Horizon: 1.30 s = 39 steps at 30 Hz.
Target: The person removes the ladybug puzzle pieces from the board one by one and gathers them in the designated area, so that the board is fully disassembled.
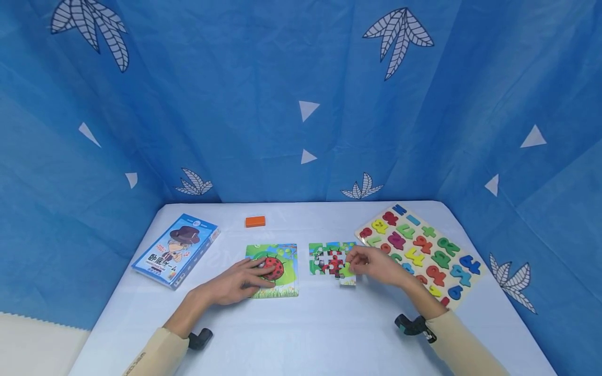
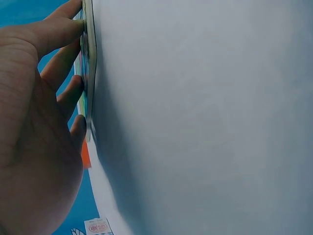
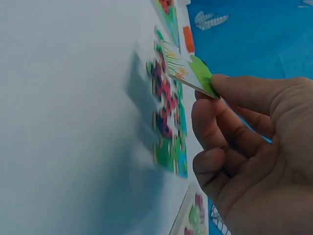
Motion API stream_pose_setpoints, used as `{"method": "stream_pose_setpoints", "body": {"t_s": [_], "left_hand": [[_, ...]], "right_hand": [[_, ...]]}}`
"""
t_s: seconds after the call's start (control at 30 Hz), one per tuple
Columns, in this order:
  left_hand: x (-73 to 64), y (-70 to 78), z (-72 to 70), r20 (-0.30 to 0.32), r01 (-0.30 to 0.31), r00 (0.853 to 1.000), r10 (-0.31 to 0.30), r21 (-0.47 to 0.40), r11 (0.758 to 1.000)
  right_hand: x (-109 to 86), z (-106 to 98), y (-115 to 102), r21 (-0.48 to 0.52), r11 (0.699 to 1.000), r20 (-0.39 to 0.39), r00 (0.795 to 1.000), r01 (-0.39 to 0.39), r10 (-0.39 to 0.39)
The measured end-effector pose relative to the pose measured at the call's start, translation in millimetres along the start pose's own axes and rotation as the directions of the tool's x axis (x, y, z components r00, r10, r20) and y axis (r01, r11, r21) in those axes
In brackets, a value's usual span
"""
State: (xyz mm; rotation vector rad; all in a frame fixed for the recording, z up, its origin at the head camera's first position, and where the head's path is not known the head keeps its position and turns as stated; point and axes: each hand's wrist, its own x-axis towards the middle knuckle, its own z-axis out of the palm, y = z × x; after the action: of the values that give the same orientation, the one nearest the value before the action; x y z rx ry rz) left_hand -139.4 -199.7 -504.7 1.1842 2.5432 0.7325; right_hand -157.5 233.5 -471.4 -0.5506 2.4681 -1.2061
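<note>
A square ladybug picture board (image 1: 284, 279) lies on the table, and my left hand (image 1: 237, 282) rests on its left part with spread fingers. In the left wrist view the fingertips touch the board's face (image 2: 88, 63). My right hand (image 1: 371, 263) pinches a puzzle piece (image 1: 348, 279) between thumb and finger. The right wrist view shows this piece (image 3: 183, 68), green and white with printed grass and flowers, tilted and raised off the table. Below and beside it lies a partly joined ladybug puzzle (image 1: 324, 256), with some white gaps between its pieces.
At the right lies a board of coloured numbers and signs (image 1: 416, 250), partly behind my right hand. A blue boxed game (image 1: 176, 250) stands at the left. An orange block (image 1: 255, 221) lies behind the picture board. Blue curtains (image 1: 263, 104) surround the table.
</note>
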Motion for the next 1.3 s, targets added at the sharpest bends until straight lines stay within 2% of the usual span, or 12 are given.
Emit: {"method": "stream_pose_setpoints", "body": {"t_s": [0.13,0.37,0.77,1.3], "left_hand": [[-0.3,0.4,-0.4,0.005,0.007,1.000,-0.007,0.000,1.000],[-0.7,1.1,-1.0,0.001,0.005,1.000,-0.005,-0.006,1.000],[-0.8,0.7,-0.8,0.009,0.018,1.000,-0.018,-0.004,1.000],[-1.1,2.1,-1.2,0.028,0.043,0.999,-0.042,-0.022,0.999]], "right_hand": [[-6.3,-6,10,-0.036,0.998,0.004,0.999,-0.047,0.048],[-10.1,-6,20,-0.090,0.995,0.000,0.999,-0.050,0.050],[-8.1,-3,22,-0.162,0.985,-0.023,0.998,-0.054,0.051],[-8.0,1,21,-0.256,0.960,-0.066,0.993,-0.110,0.096]]}}
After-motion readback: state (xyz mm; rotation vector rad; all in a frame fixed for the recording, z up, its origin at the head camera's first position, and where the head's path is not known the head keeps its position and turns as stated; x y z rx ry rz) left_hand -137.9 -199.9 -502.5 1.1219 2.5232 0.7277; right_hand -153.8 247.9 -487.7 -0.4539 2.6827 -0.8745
